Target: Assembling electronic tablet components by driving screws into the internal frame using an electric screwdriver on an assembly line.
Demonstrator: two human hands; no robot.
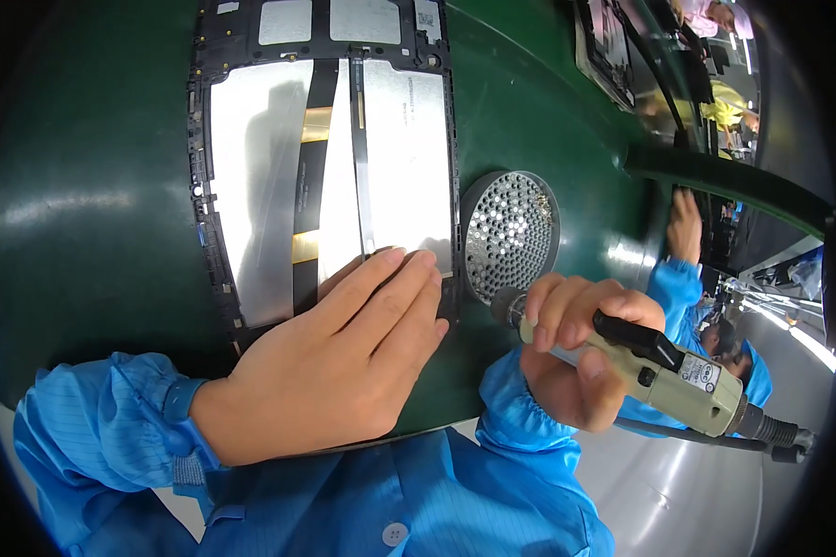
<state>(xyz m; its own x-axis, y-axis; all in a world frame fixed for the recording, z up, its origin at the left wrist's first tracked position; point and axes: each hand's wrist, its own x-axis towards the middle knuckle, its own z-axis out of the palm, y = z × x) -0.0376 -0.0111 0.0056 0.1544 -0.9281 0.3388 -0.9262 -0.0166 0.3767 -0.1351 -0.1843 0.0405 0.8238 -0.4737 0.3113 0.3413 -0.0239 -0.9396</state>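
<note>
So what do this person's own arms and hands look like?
Left hand and right hand wear no gloves. Left sleeve and right sleeve are shiny blue with gathered ends; the left shows fine stripes. A blue band and a grey woven patch show at the left wrist.

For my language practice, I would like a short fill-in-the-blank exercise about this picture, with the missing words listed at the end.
1. The left hand lies over a silver panel, with its palm facing ____.
2. The right hand grips a power tool whose lever is coloured ____.
3. In the picture, the round dish is to the ____ of the silver panel.
4. The sleeves of the person are coloured ____.

Missing words: down; black; right; blue.
</note>
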